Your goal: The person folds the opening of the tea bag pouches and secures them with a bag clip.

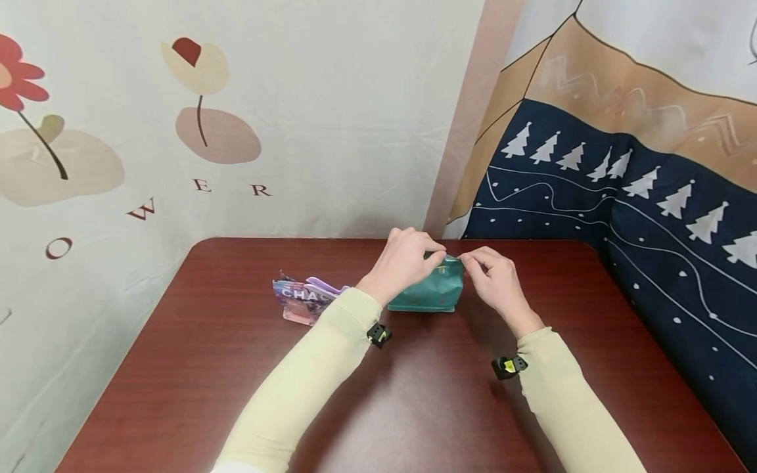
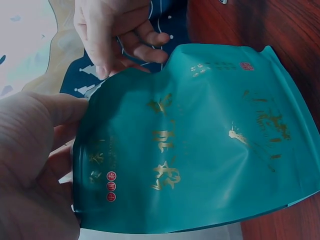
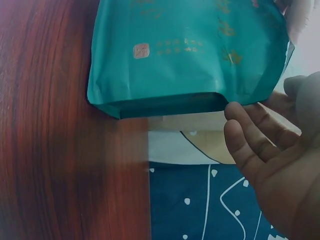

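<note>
A teal stand-up tea pouch (image 1: 430, 294) with gold lettering stands upright on the table. My left hand (image 1: 405, 261) holds its top edge, thumb on the near face and fingers behind, as the left wrist view shows. At the top right corner, my right hand (image 1: 497, 277) pinches the rim between thumb and index finger. Its other fingers (image 3: 237, 137) lie loosely bent beside the pouch's side. In the left wrist view, a small strip of clear or silvery edge shows between the hands; whether the mouth is open there I cannot tell.
Left of the teal pouch, a pink and purple pouch (image 1: 300, 307) marked "CHA" stands on the dark red wooden table (image 1: 195, 368). Partly hidden by my left forearm, a lilac object (image 1: 322, 284) lies against it. Printed cloth (image 1: 331, 144) hangs behind the table.
</note>
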Demonstrator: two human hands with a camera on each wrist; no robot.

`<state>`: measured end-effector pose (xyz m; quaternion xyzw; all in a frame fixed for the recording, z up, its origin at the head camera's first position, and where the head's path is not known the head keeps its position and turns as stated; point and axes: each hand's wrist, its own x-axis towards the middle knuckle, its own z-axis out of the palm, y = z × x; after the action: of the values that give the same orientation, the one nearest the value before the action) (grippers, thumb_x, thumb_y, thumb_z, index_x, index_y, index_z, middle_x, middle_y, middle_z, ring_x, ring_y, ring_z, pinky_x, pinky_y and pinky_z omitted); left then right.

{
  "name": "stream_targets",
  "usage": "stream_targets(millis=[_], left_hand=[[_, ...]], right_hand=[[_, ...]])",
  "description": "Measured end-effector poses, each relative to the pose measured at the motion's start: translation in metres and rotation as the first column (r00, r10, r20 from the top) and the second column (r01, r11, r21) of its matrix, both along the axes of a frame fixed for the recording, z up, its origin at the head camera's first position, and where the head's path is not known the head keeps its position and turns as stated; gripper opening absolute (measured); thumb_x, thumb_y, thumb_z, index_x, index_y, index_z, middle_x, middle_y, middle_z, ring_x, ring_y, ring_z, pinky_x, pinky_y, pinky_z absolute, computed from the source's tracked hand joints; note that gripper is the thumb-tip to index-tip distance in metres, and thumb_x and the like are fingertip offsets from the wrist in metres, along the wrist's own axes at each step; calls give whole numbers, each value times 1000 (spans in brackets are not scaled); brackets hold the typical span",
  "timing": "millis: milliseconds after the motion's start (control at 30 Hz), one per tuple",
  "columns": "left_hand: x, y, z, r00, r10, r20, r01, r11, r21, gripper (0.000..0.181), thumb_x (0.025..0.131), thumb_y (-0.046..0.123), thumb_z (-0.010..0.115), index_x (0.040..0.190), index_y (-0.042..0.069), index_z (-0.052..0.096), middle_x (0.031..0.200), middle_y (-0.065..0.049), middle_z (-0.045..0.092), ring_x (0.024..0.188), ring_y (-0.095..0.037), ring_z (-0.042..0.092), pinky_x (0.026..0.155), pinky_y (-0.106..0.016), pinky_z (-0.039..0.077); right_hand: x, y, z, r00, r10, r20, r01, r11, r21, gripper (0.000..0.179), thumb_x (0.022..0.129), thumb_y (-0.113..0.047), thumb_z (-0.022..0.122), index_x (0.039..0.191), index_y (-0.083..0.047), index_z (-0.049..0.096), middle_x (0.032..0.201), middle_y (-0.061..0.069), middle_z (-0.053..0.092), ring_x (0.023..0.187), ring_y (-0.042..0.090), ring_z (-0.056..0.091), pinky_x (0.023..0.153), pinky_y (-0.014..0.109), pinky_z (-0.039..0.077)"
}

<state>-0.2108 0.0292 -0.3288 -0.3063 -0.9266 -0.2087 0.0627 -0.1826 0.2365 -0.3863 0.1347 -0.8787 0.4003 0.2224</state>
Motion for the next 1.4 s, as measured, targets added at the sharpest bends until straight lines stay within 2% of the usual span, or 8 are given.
stream_targets(millis=[133,233,433,667,800,1000,1200,1400], left_hand=[[1,0,1,1000,-3,22,4,1000,-24,26,103,31,65,124,24,78,115,3,76,98,-17,61,85,-36,40],[1,0,2,1000,-7,23,8,999,-40,26,102,29,65,126,23,77,116,3,76,98,-18,62,86,-37,40],[1,-1,3,1000,-14,8,15,998,-68,27,101,23,67,125,23,77,117,2,76,100,-20,63,87,-38,41],[1,0,1,999,4,-32,-7,997,-73,28,100,22,67,126,18,76,121,1,75,104,-20,65,90,-37,44],[1,0,1,999,28,-40,-30,997,-73,29,99,22,68,126,14,75,121,-1,74,108,-21,65,93,-37,44],[0,1,-1,996,32,-78,-38,997,-71,24,99,20,68,119,12,77,112,-2,76,100,-22,65,88,-37,45],[-1,3,-4,990,50,-131,-62,994,-93,20,98,19,68,114,15,79,104,-1,76,94,-21,66,85,-37,46],[-1,10,-6,975,83,-206,-118,979,-166,20,99,32,69,110,19,80,99,1,76,89,-21,66,79,-35,46]], right_hand=[[-1,-2,1,999,-26,24,27,1000,-14,17,101,-10,65,103,0,79,92,13,72,77,24,66,72,18,48],[-1,-3,2,997,-29,65,30,1000,-4,15,100,-10,67,104,0,78,94,13,71,79,25,63,70,23,48],[-2,-5,3,992,9,127,-14,999,39,17,99,-10,68,111,-1,77,105,14,72,93,29,65,79,35,53],[-3,-6,3,992,31,121,-40,996,75,16,97,-5,70,111,0,77,107,15,73,95,32,66,82,46,55],[-3,-7,2,992,31,122,-43,994,96,16,96,-1,70,110,0,76,106,16,72,94,32,65,82,46,53],[-5,-8,1,996,25,90,-35,994,107,15,94,3,70,107,-2,76,102,15,71,87,30,62,77,43,50],[-5,-11,-2,997,14,78,-22,995,102,15,94,4,69,106,-1,76,100,15,70,87,30,63,77,43,50],[-6,-13,-5,998,-13,68,5,994,107,13,94,4,69,105,0,76,101,15,70,89,31,64,78,45,51]])
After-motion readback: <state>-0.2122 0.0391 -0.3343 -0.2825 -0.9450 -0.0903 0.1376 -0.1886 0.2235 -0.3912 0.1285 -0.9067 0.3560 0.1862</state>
